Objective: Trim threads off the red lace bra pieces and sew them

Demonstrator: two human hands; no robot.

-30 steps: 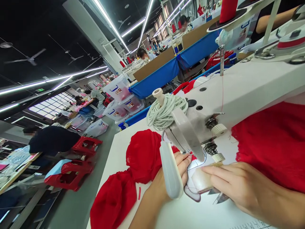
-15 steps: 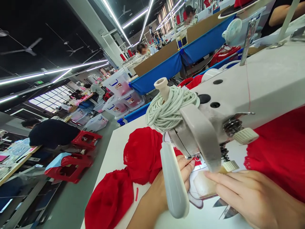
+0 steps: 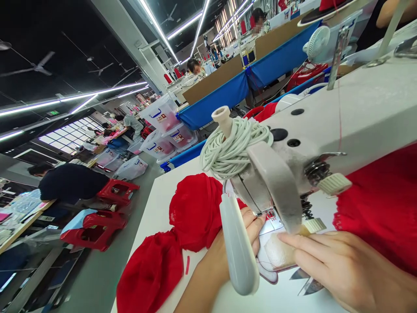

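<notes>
My left hand [image 3: 252, 226] lies by the presser foot [image 3: 269, 214] of a sewing machine [image 3: 276, 174], its fingers close together on red fabric [image 3: 241, 203]. The machine's grey lamp [image 3: 239, 248] hides part of that hand. Bunched red fabric pieces [image 3: 195, 213] spread on the table left of it. My right hand [image 3: 339, 261] has its forefinger stretched onto a pale pad [image 3: 278, 252] in front of the needle. Metal blades of thread snips [image 3: 311, 286] stick out from beneath its curled fingers; the snips' handle is hidden.
A coil of pale green cord [image 3: 234, 148] hangs on the machine head. More red fabric [image 3: 381, 208] lies at right under the machine arm. Beyond the table stand clear plastic boxes [image 3: 163, 117], red stools [image 3: 97, 228] and a small fan [image 3: 317, 41]. Other people sit at work farther off.
The small red edge under the presser foot has slid away from me, baring more of the plate. Both hands stay almost in place.
</notes>
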